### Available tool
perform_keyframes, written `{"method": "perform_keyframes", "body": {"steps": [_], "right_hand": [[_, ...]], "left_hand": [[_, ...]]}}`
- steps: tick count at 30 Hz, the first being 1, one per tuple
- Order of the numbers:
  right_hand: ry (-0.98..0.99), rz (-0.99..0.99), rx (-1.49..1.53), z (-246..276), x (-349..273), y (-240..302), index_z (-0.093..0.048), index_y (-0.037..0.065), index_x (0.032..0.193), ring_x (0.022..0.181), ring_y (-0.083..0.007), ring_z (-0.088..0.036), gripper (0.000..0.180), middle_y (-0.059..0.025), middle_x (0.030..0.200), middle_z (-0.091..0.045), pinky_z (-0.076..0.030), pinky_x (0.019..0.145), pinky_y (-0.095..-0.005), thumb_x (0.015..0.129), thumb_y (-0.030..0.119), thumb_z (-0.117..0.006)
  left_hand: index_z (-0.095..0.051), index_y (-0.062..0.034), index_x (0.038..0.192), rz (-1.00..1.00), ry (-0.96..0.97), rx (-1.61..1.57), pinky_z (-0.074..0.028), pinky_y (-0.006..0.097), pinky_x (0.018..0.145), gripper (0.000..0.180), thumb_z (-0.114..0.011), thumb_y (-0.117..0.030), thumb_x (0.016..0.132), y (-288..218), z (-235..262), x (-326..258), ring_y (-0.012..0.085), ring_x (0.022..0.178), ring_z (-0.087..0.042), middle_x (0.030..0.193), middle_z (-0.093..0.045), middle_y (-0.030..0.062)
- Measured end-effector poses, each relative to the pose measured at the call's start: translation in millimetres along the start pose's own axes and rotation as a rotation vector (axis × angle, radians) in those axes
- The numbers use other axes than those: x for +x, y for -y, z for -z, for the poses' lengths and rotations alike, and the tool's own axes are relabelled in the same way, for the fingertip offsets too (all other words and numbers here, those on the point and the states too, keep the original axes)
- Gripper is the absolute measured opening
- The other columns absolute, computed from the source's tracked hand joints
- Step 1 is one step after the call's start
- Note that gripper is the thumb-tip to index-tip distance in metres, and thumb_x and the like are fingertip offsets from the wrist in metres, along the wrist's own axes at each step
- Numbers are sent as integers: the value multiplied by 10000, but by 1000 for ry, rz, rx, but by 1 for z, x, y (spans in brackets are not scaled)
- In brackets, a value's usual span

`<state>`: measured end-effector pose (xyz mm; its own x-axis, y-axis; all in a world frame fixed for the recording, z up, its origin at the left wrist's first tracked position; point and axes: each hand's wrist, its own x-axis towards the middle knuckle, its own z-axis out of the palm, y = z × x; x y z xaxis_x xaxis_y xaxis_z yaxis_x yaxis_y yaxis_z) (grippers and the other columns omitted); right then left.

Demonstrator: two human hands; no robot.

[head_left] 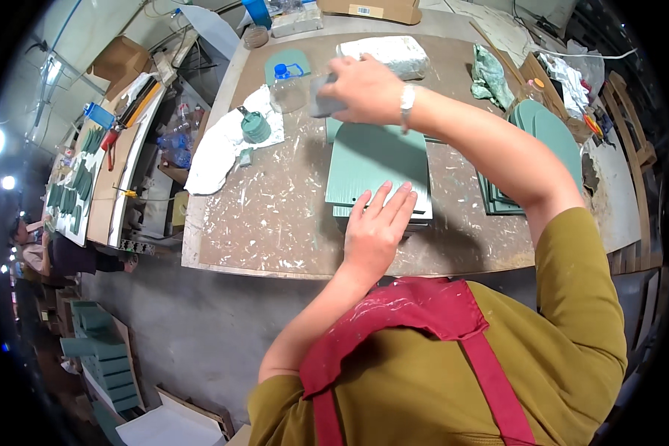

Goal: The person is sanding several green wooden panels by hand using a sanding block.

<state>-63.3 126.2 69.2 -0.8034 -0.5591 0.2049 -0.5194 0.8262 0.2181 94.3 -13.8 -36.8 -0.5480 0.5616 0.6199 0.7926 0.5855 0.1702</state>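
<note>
A pale green board (377, 160) with a rounded far end lies in front of me on the worktable, raised on something darker that is mostly hidden. My left hand (375, 234) rests flat on its near end, fingers stretched out. Above the far end, my right hand (366, 91) grips a small grey block (324, 95), its fingers curled over the top. The block's underside is out of sight, so I cannot tell whether it touches the board. Just left of it stands a clear bottle (288, 91) with a blue cap.
A white cloth (223, 152) with a small green pot (255, 127) lies at the left. Stacked green boards (546, 137) and a crumpled green cloth (490, 78) are on the right. A white wrapped block (390, 56) sits at the back. Another person (41, 256) works far left.
</note>
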Motion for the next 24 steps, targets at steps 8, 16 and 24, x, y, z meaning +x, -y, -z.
{"method": "perform_keyframes", "body": {"steps": [8, 16, 24], "right_hand": [[-401, -555, 1426, -7, -132, -16, -588, 56, 1342, 962, -126, -556, 490, -31, 1098, -613, -454, 845, -277, 994, 399, -549], [-494, -849, 1692, -36, -231, 8, -528, 12, 1394, 1120, -131, -536, 525, -59, 1261, -591, -405, 983, -271, 983, 338, -560], [-551, -1006, 1637, -52, -268, 36, -517, -3, 1401, 1278, -167, -478, 499, -86, 1393, -543, -325, 1105, -305, 985, 267, -564]], "left_hand": [[-668, 16, 1024, 634, -173, -609, -516, 301, 743, 256, -515, -190, 1024, 105, 62, 33, 174, 805, -652, 889, -688, 85], [-660, 27, 867, 656, 709, -553, -475, 298, 594, 537, -617, -503, 932, 149, 16, 75, 117, 636, -576, 698, -619, 62], [-656, 20, 1063, 905, 385, -1009, -500, 268, 743, 372, -621, -338, 969, 175, 42, 107, 116, 826, -620, 949, -672, 58]]}}
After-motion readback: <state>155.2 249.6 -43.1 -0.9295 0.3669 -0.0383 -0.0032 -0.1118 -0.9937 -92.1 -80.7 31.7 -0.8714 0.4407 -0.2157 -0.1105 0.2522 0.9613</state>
